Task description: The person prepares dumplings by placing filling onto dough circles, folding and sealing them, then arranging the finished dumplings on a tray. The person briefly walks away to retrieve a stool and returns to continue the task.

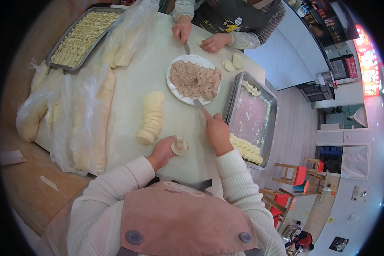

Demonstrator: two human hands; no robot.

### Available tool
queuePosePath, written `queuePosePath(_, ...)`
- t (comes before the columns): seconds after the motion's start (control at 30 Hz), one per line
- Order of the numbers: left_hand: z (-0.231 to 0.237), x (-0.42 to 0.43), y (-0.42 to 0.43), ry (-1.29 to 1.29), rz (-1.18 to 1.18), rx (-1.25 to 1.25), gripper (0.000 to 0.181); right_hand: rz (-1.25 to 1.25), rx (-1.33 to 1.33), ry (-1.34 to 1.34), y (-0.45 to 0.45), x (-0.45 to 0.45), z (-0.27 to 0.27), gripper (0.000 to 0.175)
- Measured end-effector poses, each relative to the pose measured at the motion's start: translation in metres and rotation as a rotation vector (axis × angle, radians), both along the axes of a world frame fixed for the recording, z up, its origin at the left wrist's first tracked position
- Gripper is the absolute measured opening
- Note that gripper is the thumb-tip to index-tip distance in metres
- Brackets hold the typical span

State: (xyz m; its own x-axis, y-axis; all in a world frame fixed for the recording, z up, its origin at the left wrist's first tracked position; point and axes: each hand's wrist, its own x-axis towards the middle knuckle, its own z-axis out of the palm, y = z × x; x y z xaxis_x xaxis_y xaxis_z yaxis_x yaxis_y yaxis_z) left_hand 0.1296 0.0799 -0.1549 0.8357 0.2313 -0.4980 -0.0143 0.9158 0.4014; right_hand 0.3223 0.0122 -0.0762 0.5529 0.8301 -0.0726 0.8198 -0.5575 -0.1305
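On my left hand [164,151] rests a round dough wrapper [179,151] with a dab of minced filling on it. My right hand [218,130] grips a flat metal spreader [198,104], its tip at the near rim of a white plate [170,87] heaped with minced meat filling [195,80]. A long overlapping stack of dough wrappers [152,116] lies left of the plate. To the right, a metal tray [274,128] holds rows of folded dumplings [245,150] at its near end and a few at its far end.
Plastic bags of dough wrappers [92,121] cover the table's left side, beside a full tray of dumplings [83,38]. Across the table, a co-worker's hands [212,42] hold a spreader [187,48] and a wrapper. Loose wrappers [237,61] lie near them.
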Motion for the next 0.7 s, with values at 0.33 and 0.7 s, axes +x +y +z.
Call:
queuePosePath(0.33,-0.001,-0.001,-0.001,-0.019,0.005,0.026,0.041,-0.057,0.071,0.069,-0.017,0.003,0.036,0.041)
queuePosePath(0.7,0.0,-0.002,0.0,-0.021,-0.002,0.039,0.04,-0.058,0.257,0.171,-0.005,0.003,0.029,0.035)
